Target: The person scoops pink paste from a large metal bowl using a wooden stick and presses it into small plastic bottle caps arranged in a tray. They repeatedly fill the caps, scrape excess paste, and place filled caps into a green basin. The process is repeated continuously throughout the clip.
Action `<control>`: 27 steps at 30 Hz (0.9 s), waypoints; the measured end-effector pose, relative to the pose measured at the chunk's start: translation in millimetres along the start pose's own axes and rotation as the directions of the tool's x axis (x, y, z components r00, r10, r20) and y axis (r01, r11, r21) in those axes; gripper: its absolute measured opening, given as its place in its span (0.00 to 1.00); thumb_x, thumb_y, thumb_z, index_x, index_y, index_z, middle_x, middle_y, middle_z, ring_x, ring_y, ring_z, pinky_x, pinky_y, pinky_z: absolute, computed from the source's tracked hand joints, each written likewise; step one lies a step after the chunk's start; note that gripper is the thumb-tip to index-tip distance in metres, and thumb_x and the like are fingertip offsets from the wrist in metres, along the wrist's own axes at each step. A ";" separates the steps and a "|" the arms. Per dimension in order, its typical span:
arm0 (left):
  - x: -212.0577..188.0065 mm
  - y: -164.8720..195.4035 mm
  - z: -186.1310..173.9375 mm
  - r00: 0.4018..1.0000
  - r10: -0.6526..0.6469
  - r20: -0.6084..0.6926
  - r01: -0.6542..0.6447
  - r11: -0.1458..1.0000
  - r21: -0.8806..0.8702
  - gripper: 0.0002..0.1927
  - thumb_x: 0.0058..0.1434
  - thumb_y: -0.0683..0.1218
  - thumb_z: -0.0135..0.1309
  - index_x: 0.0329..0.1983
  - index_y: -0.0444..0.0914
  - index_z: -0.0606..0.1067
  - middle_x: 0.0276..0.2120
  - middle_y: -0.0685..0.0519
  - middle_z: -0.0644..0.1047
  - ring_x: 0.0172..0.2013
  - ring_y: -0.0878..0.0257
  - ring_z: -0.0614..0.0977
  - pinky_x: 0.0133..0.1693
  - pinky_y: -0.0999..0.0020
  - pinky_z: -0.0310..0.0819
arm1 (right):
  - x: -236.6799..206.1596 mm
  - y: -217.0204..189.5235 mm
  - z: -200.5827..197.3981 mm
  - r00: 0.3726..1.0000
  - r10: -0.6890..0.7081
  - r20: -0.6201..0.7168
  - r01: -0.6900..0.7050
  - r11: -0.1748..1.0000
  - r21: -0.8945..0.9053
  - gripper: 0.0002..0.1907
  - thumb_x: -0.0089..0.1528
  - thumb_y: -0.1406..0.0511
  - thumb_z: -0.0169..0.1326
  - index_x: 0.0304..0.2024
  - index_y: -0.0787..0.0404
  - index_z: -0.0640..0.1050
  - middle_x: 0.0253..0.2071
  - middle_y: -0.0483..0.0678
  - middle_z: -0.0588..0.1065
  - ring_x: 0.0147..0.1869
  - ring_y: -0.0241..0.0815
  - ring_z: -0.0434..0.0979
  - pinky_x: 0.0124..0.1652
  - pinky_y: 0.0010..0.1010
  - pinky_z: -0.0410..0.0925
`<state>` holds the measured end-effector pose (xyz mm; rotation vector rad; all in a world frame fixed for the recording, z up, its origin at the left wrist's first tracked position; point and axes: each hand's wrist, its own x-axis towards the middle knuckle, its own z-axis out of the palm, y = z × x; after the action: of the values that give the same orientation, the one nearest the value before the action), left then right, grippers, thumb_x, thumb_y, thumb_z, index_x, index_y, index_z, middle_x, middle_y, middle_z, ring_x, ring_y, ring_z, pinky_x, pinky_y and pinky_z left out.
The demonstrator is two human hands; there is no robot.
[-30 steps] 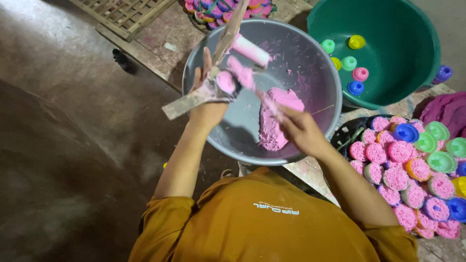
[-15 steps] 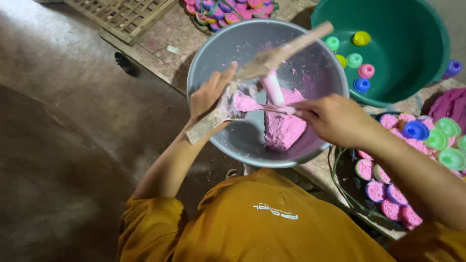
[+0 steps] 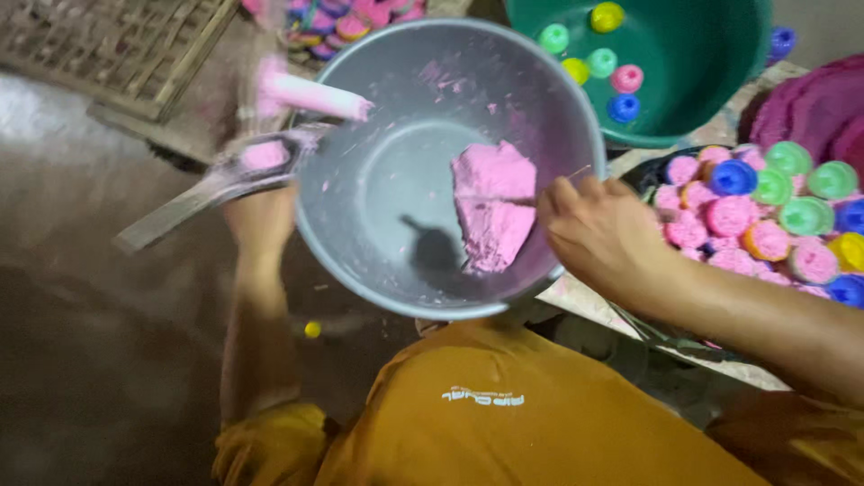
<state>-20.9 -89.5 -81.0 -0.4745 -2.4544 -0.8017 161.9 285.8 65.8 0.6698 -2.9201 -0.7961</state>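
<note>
My left hand (image 3: 261, 220) grips a long hinged mould (image 3: 225, 175), blurred by motion, at the left rim of the grey bowl (image 3: 360, 243). Pink dough sits in the mould's cup, and a pink-smeared white arm (image 3: 315, 94) of it sticks up over the rim. My right hand (image 3: 603, 234) rests at the bowl's right rim, fingers curled around a thin stick (image 3: 576, 171), touching the pink dough lump (image 3: 490, 202) that lies inside the bowl.
A green basin (image 3: 720, 108) holding several coloured caps stands behind the bowl. A tray (image 3: 643, 175) of pink moulded pieces and coloured caps lies at the right. A wooden lattice (image 3: 108, 45) lies at the back left, on a dark floor.
My left hand has swung the mould from over the bowl's middle out to its left rim. My right hand has dropped to the right rim, beside the dough lump.
</note>
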 end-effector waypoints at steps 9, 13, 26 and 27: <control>-46.8 139.1 45.1 0.423 0.056 0.905 0.818 -0.452 -0.355 0.17 0.52 0.35 0.53 0.47 0.28 0.75 0.40 0.46 0.78 0.41 0.57 0.81 0.45 0.65 0.76 | -5.3 40.4 69.8 0.891 0.266 -0.367 0.375 0.022 0.927 0.44 0.71 0.50 0.48 0.80 0.59 0.45 0.75 0.67 0.56 0.72 0.59 0.65 0.71 0.48 0.61; -86.5 284.1 77.1 0.229 0.540 0.810 0.924 -0.382 -0.007 0.25 0.54 0.33 0.54 0.58 0.32 0.75 0.49 0.43 0.78 0.50 0.53 0.80 0.53 0.60 0.76 | -58.5 32.1 64.1 0.736 0.615 -0.283 0.662 -0.565 0.493 0.46 0.71 0.42 0.48 0.80 0.46 0.42 0.75 0.65 0.57 0.67 0.51 0.71 0.62 0.43 0.68; -65.6 510.0 98.9 0.481 0.513 0.711 -0.027 0.819 -0.572 0.18 0.55 0.57 0.61 0.40 0.43 0.75 0.31 0.46 0.80 0.35 0.46 0.82 0.38 0.52 0.74 | -321.7 156.3 99.5 0.698 0.299 -0.651 0.533 0.390 0.751 0.36 0.72 0.66 0.51 0.79 0.47 0.52 0.69 0.75 0.61 0.66 0.69 0.75 0.55 0.51 0.78; -68.9 520.7 104.5 0.480 0.511 0.713 -0.036 0.824 -0.566 0.17 0.55 0.57 0.60 0.40 0.43 0.75 0.31 0.46 0.80 0.36 0.44 0.82 0.37 0.50 0.73 | -333.2 149.1 93.9 0.669 0.281 -0.688 0.466 0.563 0.683 0.36 0.69 0.68 0.52 0.75 0.51 0.53 0.65 0.77 0.65 0.62 0.69 0.78 0.51 0.51 0.78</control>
<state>240.4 362.3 38.9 -1.8342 -2.8157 -1.2466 390.5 585.1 81.7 0.9074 -2.2496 0.8591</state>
